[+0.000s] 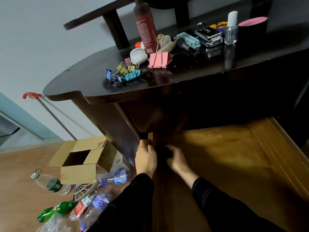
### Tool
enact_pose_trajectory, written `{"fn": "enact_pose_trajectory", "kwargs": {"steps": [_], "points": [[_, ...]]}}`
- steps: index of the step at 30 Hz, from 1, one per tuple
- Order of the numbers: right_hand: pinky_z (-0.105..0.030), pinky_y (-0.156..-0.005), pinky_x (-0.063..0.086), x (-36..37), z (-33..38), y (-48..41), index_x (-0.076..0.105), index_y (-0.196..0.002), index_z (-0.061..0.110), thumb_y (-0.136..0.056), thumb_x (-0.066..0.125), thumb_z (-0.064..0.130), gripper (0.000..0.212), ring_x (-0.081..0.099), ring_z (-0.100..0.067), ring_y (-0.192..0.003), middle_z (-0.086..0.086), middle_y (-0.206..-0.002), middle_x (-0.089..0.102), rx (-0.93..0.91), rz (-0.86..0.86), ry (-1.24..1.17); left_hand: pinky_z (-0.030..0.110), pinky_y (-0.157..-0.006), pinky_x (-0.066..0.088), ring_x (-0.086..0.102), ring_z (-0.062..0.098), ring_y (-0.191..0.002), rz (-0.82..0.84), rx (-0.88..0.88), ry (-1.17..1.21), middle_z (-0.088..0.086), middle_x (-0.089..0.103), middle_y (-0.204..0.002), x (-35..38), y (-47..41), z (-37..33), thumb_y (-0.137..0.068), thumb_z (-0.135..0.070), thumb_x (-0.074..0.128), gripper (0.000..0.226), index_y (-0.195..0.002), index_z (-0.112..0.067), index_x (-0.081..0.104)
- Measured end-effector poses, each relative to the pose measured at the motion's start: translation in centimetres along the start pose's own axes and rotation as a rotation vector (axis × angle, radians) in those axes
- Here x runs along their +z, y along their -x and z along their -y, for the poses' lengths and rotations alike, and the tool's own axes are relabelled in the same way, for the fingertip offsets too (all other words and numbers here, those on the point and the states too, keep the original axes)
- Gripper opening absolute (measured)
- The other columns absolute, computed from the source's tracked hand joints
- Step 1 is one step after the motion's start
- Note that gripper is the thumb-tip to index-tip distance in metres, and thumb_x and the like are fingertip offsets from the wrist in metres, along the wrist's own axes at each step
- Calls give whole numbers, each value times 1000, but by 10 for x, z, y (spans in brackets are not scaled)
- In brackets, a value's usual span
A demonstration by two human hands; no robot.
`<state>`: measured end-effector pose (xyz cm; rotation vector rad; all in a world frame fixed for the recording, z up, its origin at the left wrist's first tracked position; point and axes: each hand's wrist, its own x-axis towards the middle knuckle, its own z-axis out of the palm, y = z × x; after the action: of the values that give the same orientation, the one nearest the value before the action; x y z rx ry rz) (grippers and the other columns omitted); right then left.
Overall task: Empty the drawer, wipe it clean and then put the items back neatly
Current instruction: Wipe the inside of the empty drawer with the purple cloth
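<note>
Drawer: your drawer [225, 156] was pulled right out below the desk top [80, 81], and all I could see inside was bare wooden floor, apart from whatever sat under your right hand.
Cup: the black cup [252, 29] with the pink inside stood at the far right of the desk top; couldn't see into it.
Cardboard box: an open cardboard box [78, 174] sat on the floor left of the desk with its flaps up; the inside just looked dark.
Desk top stuff: the drawer's things were up there. There was a heap of small binder clips [124, 73], a big pink clip [159, 60], a tall red-brown bottle [145, 25], a black case [209, 35] and a clear bottle [231, 33] with a white cap.
Left hand: your left hand [145, 159] had its fingers curled over the drawer's left wall, right by the desk's corner.
Right hand: your right hand [177, 159] was down in the drawer's left back corner, fingers curled on a dark wad [164, 152]. It was too blurry to say what that was.
Floor: plastic bottles [98, 203] lay in front of the box.
</note>
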<state>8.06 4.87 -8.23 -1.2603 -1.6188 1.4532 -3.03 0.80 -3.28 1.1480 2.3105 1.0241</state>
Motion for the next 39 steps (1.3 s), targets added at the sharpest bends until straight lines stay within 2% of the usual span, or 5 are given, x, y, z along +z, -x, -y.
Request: {"fn": "enact_pose_trajectory", "kwargs": {"steps": [8,12,18,23,39], "points": [[-9,-90,47,-2,17,1,67,-128,17,-89,67,-3,43,60,-4,-110,3,-124,65,-215,-46,-49,9,-65,28,45,-32,-78,22,35,-11,-29,46,-82,-6,37,30,-107,-38,36,14,-93,-40,39],[-37,-101,52,-2,-1,5,69,-123,11,-91,58,-11,40,63,-22,-116,-5,-121,70,-86,28,94,11,-65,32,51,-10,-76,13,38,-46,-21,54,-82,-7,38,29,-106,-38,35,20,-90,-34,46],[-3,-85,46,0,22,2,68,-125,19,-89,70,0,41,58,4,-105,11,-119,63,-266,-90,-54,16,-63,35,52,-2,-76,-10,8,-66,-14,56,-81,-5,36,28,-106,-41,34,24,-92,-28,49],[-36,-105,50,-3,1,11,68,-125,6,-91,58,-12,39,62,-22,-118,-8,-123,69,-97,41,30,19,-62,36,54,1,-77,10,13,-44,-11,58,-82,-8,38,26,-106,-38,35,24,-89,-28,49],[-17,-94,46,4,12,15,65,-130,19,-90,64,-5,46,58,-11,-117,2,-128,64,-165,-57,-61,24,-60,35,56,3,-76,1,4,-18,-9,60,-82,-7,35,28,-105,-39,37,27,-85,-28,51]]}}
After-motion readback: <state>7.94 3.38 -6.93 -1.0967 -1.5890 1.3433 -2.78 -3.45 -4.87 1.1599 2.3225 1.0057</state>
